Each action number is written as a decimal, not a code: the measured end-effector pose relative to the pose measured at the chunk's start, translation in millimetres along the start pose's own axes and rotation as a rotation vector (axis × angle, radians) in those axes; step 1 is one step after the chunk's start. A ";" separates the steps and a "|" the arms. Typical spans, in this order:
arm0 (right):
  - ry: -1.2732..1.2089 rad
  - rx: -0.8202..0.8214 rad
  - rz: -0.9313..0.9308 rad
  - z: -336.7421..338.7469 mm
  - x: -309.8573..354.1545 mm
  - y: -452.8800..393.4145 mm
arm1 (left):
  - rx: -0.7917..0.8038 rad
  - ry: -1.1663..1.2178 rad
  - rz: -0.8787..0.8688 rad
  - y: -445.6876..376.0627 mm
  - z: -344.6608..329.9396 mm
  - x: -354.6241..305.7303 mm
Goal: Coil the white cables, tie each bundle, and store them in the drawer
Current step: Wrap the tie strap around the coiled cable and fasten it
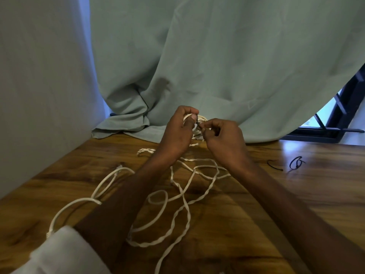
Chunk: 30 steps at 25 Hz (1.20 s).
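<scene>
Right hand (221, 135) pinches the end of a thin dark tie (198, 124) while the left hand (180, 129) has its grip curled round the small coiled bundle (201, 118) of white cable, held up just above the far edge of the bench (296, 194) in front of the green curtain (217, 66). That looks like the tying step on this bundle, and the next move calls for cinching the tie snug without letting the coil spring loose. Nearer in, loose white cables (181, 196) sprawl uncoiled across the wood, two spare dark ties (286, 164) lie off to the right, and no drawer is in view.
</scene>
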State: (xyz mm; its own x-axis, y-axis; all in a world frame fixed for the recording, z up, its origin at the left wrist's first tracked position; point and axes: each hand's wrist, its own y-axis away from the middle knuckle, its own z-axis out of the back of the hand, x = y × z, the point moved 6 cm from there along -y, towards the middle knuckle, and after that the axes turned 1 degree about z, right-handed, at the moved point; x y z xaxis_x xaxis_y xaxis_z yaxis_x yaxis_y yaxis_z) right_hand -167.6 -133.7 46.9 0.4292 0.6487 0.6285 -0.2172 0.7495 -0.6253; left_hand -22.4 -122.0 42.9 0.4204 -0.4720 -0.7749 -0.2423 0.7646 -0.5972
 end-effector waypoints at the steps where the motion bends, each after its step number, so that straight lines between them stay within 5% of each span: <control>1: 0.055 -0.001 0.038 -0.5 4.8 1.0 | -0.009 -0.008 -0.009 -0.6 1.2 0.5; 11: 0.322 -0.204 0.362 12.3 20.5 8.9 | 0.009 -0.155 -0.159 0.6 -2.1 -1.4; 15: 0.384 -0.313 0.354 32.2 19.0 3.4 | 0.203 -0.228 -0.215 1.3 -7.3 -10.1; 20: 0.150 -0.342 0.208 47.0 4.1 -5.2 | 0.402 -0.151 -0.216 5.9 -12.9 -19.9; 24: 0.094 -0.170 0.331 43.2 6.0 -12.0 | 0.283 0.030 -0.008 0.7 -4.5 -9.1; 30: 0.520 -0.160 0.551 0.9 24.7 15.6 | 0.033 0.339 0.271 -5.2 4.3 6.6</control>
State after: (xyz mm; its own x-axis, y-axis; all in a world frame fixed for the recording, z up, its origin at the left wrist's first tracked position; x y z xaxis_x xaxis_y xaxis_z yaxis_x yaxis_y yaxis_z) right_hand -161.1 -105.8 53.1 0.6612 0.7473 -0.0663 -0.4064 0.2825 -0.8689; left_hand -14.6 -127.2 41.8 0.0329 -0.3657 -0.9302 -0.2742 0.8917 -0.3602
